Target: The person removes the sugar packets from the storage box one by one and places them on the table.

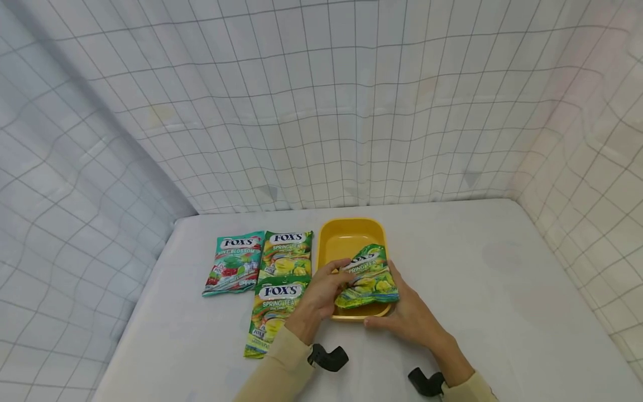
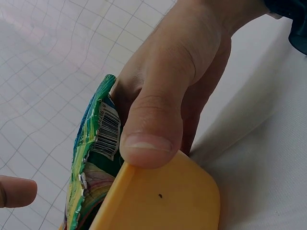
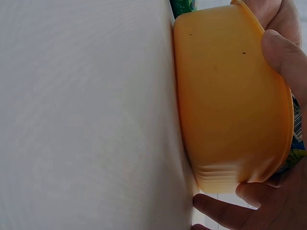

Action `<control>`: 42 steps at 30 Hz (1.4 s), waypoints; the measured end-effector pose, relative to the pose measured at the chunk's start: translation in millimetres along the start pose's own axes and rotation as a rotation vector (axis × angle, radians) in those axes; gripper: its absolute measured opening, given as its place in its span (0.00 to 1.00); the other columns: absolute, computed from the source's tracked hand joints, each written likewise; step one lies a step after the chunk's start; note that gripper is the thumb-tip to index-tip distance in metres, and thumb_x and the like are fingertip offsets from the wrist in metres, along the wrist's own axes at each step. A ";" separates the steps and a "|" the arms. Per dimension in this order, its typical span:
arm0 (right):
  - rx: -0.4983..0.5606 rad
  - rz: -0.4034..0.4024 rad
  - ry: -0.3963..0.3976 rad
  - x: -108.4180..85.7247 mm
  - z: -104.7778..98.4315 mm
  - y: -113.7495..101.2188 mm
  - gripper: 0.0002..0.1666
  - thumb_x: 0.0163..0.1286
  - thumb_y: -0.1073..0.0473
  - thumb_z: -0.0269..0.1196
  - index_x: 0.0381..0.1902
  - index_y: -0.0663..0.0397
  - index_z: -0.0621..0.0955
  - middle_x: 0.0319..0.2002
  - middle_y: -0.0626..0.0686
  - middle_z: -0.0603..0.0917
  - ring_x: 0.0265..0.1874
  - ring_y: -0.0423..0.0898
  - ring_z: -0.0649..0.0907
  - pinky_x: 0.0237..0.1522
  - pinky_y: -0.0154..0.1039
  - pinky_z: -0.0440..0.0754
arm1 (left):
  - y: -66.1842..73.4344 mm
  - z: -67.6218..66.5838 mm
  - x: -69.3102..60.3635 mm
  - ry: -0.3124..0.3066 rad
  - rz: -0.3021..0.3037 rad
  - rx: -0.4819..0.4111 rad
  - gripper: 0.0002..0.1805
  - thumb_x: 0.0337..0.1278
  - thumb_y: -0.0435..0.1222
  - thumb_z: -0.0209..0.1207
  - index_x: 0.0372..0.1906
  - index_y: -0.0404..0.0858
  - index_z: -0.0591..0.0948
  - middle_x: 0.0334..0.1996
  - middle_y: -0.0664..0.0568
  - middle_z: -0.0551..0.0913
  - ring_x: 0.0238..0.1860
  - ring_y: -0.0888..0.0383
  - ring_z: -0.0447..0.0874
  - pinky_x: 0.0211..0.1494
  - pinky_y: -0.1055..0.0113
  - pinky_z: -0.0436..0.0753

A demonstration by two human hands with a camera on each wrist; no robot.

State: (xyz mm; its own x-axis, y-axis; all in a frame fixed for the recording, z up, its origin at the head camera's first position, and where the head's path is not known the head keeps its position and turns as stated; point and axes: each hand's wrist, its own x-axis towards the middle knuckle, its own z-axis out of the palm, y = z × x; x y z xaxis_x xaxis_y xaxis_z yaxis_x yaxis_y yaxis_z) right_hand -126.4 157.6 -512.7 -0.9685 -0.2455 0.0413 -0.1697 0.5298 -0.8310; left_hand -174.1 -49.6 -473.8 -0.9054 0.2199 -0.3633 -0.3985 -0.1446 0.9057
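A green candy bag labelled Fox's Spring Tea lies tilted at the mouth of a yellow plastic tub. My left hand pinches the bag's left side, its fingers over the front. My right hand grips the tub's near right corner. Its thumb presses the near rim in the left wrist view, with the bag's barcode side just behind. In the right wrist view the tub stands on the white cloth, and the right hand's fingers bend round its end.
Left of the tub lie two more Spring Tea bags, one at the back and one nearer, partly behind the left forearm. A teal Mint Blossom bag lies farther left. Checked white cloth walls surround the white tabletop.
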 end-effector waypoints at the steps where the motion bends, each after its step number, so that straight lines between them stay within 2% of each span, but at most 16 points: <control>1: 0.003 -0.001 -0.001 -0.1 0.0 0.0 0.83 0.46 0.27 0.77 0.84 0.46 0.41 0.79 0.54 0.57 0.74 0.57 0.65 0.68 0.61 0.68 | -0.1 0.6 -0.1 -0.001 -0.002 -0.009 0.30 0.64 0.30 0.64 0.70 0.33 0.71 0.54 0.43 0.75 0.42 0.53 0.73 0.47 0.66 0.76; 6: 0.011 -0.010 0.000 -1.0 -0.2 -0.5 0.82 0.46 0.27 0.77 0.84 0.45 0.41 0.79 0.53 0.57 0.74 0.57 0.65 0.68 0.62 0.67 | -1.2 3.1 0.2 -0.008 -0.006 -0.063 0.33 0.62 0.28 0.65 0.71 0.37 0.70 0.60 0.42 0.74 0.51 0.51 0.80 0.54 0.61 0.82; 14: 0.014 -0.035 0.006 -1.3 -0.1 -0.5 0.81 0.47 0.29 0.78 0.84 0.44 0.41 0.80 0.51 0.55 0.74 0.56 0.64 0.68 0.61 0.67 | -3.4 5.8 1.4 0.006 0.036 -0.054 0.33 0.61 0.24 0.65 0.71 0.39 0.70 0.60 0.42 0.75 0.49 0.52 0.82 0.53 0.60 0.84; 21: 0.013 -0.029 0.006 -0.9 -0.3 -0.2 0.82 0.46 0.28 0.78 0.84 0.44 0.41 0.80 0.52 0.55 0.74 0.55 0.65 0.68 0.60 0.68 | -3.9 4.4 3.5 0.007 0.046 -0.040 0.33 0.60 0.24 0.67 0.70 0.39 0.71 0.58 0.41 0.77 0.47 0.53 0.85 0.51 0.60 0.85; 28: 0.001 -0.029 0.009 -1.6 0.1 0.0 0.82 0.46 0.27 0.77 0.84 0.46 0.41 0.80 0.52 0.56 0.74 0.56 0.65 0.68 0.61 0.68 | -2.7 2.8 3.3 -0.021 0.075 -0.029 0.28 0.70 0.29 0.61 0.71 0.42 0.70 0.56 0.41 0.76 0.45 0.53 0.85 0.48 0.60 0.86; 32: 0.011 -0.022 0.006 -1.7 0.7 0.3 0.82 0.47 0.28 0.78 0.84 0.43 0.40 0.80 0.52 0.56 0.74 0.56 0.65 0.67 0.62 0.68 | -2.7 2.0 2.1 -0.016 0.099 -0.036 0.26 0.71 0.30 0.60 0.71 0.43 0.71 0.56 0.42 0.76 0.44 0.54 0.84 0.46 0.61 0.85; 37: 0.009 -0.006 0.004 -0.8 1.2 0.9 0.82 0.46 0.27 0.78 0.84 0.42 0.41 0.80 0.51 0.55 0.75 0.56 0.63 0.68 0.62 0.66 | 1.1 -0.4 -1.5 0.003 0.131 -0.072 0.27 0.69 0.29 0.62 0.70 0.44 0.74 0.62 0.44 0.74 0.45 0.53 0.84 0.46 0.60 0.86; 42: -0.007 0.004 -0.006 0.5 0.7 0.6 0.82 0.46 0.26 0.76 0.84 0.47 0.41 0.81 0.52 0.53 0.76 0.57 0.61 0.69 0.62 0.65 | 7.4 -5.8 -4.7 0.015 0.136 -0.082 0.29 0.66 0.27 0.63 0.70 0.45 0.75 0.69 0.45 0.70 0.47 0.52 0.84 0.48 0.58 0.85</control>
State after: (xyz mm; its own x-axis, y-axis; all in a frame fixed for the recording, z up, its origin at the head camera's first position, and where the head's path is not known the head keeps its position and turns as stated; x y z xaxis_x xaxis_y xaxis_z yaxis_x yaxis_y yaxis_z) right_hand -126.8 157.3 -513.5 -0.9681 -0.2481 0.0352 -0.1675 0.5364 -0.8272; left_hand -173.6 -57.3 -466.7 -0.9536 0.1785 -0.2424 -0.2823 -0.2501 0.9262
